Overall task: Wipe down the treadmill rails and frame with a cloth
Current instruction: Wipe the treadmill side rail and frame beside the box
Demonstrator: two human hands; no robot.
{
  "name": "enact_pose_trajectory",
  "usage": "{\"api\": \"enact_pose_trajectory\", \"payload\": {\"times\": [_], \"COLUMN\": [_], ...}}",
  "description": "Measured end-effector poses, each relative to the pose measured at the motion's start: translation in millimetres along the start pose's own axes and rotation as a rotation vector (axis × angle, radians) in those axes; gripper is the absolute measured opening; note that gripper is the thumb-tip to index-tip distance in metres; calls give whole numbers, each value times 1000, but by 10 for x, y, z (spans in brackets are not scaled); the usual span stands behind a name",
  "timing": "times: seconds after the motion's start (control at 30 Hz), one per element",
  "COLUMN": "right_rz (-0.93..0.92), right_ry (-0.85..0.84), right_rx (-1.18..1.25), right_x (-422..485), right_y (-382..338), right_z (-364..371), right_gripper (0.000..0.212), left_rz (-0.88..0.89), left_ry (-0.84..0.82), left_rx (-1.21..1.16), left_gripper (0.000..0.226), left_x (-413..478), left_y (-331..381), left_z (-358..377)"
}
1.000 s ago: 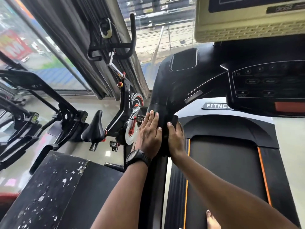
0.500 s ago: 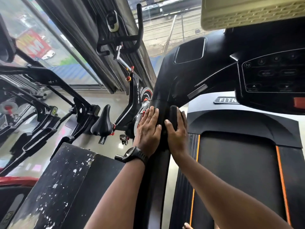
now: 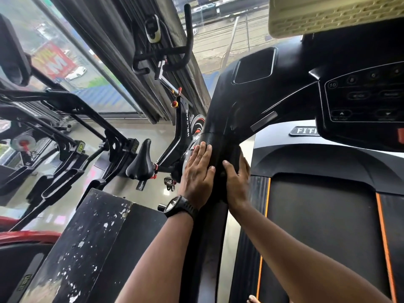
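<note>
The treadmill's black left upright [image 3: 215,134] rises from the deck to the console [image 3: 360,101]. My left hand [image 3: 197,171], with a black watch on its wrist, lies flat with straight fingers against the upright's left side. My right hand [image 3: 237,184] is on the upright's right side. Its thumb and fingers curl round a dark cloth [image 3: 232,153] and hold it against the post. The cloth is black like the frame, and most of it is hidden by the hand.
The treadmill belt [image 3: 317,226] with orange stripes runs on the right. A black spin bike [image 3: 181,119] with its saddle [image 3: 141,165] stands close on the left before a window. A worn black box [image 3: 87,248] sits at lower left, with other gym machines [image 3: 65,154] beyond.
Both hands have slid slightly up the upright, still pressed to its two sides. The right fingers now reach further over the cloth. The view has shifted a little.
</note>
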State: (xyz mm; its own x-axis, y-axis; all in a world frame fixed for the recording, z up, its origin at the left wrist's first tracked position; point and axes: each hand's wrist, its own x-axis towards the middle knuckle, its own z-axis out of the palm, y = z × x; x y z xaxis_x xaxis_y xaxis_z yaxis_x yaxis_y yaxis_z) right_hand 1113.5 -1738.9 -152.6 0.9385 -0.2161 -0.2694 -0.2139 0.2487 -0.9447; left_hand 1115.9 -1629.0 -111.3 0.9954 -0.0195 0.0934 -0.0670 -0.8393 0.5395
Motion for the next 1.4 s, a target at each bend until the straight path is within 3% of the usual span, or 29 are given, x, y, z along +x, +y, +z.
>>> {"api": "enact_pose_trajectory", "payload": {"times": [0.13, 0.27, 0.43, 0.6, 0.73, 0.87, 0.93, 1.07, 1.2, 1.27, 1.33, 1.4], "right_rz": [-183, 67, -182, 15, -190, -26, -153, -631, -840, -884, -815, -717], "right_ry": [8, 12, 12, 13, 5, 4, -16, -106, -206, -317, -394, -343], "right_rx": [-147, -49, -148, -132, -176, -133, -210, -498, -925, -1145, -1270, -1284], "right_x": [25, 80, -59, 54, -98, 66, -60, 37, 543, 784, 986, 1105], "right_y": [-6, 16, -69, 20, 35, 50, -3, -137, -520, -762, -979, -1065], "right_z": [24, 1, 60, 40, 36, -1, -21, 11, 146, 262, 405, 476], "right_gripper": [61, 55, 60, 60, 60, 59, 59, 54, 52, 52, 53, 54], "left_rz": [1, 6, 0, 2, -8, 2, 1, 6, 0, -1, -7, -12], "left_ry": [4, 5, 4, 1, -11, -12, -18, 38, 99, 86, 79, 80], "left_rx": [-23, -15, -23, -18, -12, -7, -5, -94, -120, -92, -66, -53], "left_gripper": [64, 64, 65, 65, 65, 65, 64, 59, 59, 62, 65, 64], "left_x": [0, -7, 5, 0, 4, -15, -11, -10, -25, -25, -17, -11], "left_y": [6, 22, 8, 10, 17, 45, 30, 35, 56, 45, 28, 14], "left_z": [-12, -14, -16, -12, -27, -26, -32, -34, -20, -13, -11, 2]}}
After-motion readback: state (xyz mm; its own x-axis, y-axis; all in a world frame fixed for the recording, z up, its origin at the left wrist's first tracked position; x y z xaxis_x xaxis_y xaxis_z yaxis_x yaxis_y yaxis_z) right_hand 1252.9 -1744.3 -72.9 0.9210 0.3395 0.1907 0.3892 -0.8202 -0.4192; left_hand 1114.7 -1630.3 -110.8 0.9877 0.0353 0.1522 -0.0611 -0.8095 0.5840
